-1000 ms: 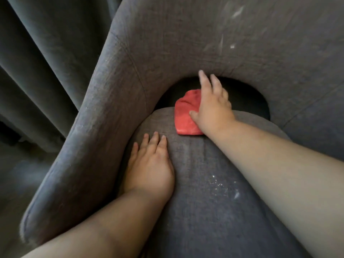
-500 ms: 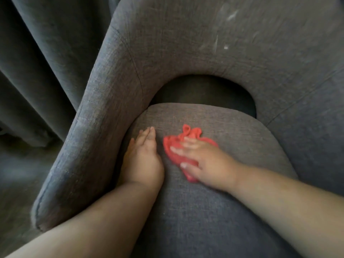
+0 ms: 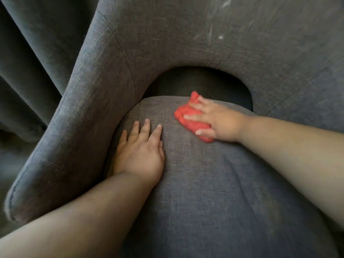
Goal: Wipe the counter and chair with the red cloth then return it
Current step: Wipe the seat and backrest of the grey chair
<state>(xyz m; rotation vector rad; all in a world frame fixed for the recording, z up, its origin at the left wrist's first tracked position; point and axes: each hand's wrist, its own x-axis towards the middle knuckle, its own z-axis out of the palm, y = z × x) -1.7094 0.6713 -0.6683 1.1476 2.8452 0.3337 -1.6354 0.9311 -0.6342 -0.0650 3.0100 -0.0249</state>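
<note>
A grey upholstered chair fills the view; its seat cushion (image 3: 214, 183) lies below me and its curved backrest (image 3: 186, 43) wraps around the far side. The red cloth (image 3: 188, 119) is bunched on the back part of the seat, near the dark gap under the backrest. My right hand (image 3: 217, 121) presses flat on the cloth with fingers spread, covering its right half. My left hand (image 3: 141, 151) rests flat on the seat's left edge, beside the armrest, holding nothing. The counter is out of view.
The chair's left armrest (image 3: 65, 146) runs down the left side. Dark grey curtains (image 3: 33, 53) hang behind it at the far left. Pale scuff marks (image 3: 216, 34) show on the backrest.
My right hand has swept the cloth from the back gap down toward my left hand, then back up and to the right on the seat. My left hand has stayed put.
</note>
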